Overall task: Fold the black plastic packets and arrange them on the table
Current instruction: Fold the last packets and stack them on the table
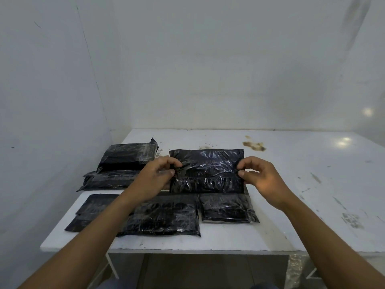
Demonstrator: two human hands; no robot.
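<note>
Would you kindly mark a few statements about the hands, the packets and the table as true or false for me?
1. The left hand and the right hand pinch opposite edges of one black packet. True.
2. A pile of packets lies at the far right of the table. False: it lies at the far left, beside the wall.
3. A brown stain marks the table beyond the black packet. True.
4. No packets lie near the table's front edge. False: a row of packets lies there, below the hands.
</note>
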